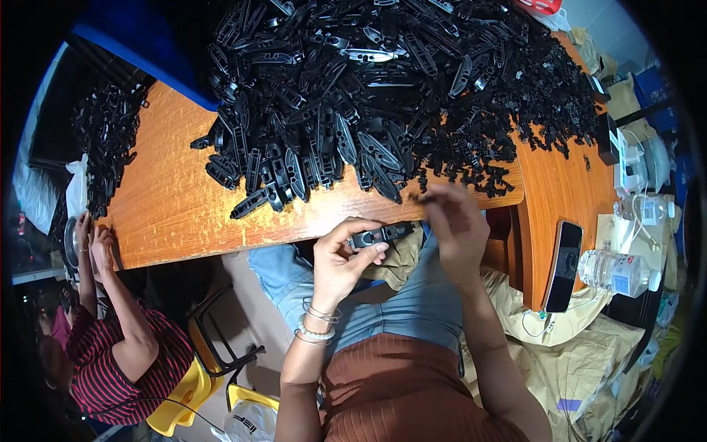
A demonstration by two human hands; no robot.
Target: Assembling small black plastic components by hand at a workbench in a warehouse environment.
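Between the thumb and fingers of my left hand (343, 258) is a black plastic part (375, 236), long and narrow, held just off the table's near edge above my lap. My right hand (458, 228) is raised to the right of it, blurred by motion, with the fingers drawn together near a small dark piece (426, 199) at their tips. Whether that piece is gripped or lies behind them I cannot tell. Ahead on the table spreads a large heap of long black plastic parts (324, 110). Small black pieces (479, 158) lie heaped at its right.
The wooden table (177, 184) has a blue bin (147, 44) at its far left. A phone (563, 265) and a water bottle (618, 272) lie at the right. Brown paper sacks (560, 368) lie below. At the left, a person in a striped shirt (140, 361) works beside a yellow chair (180, 401).
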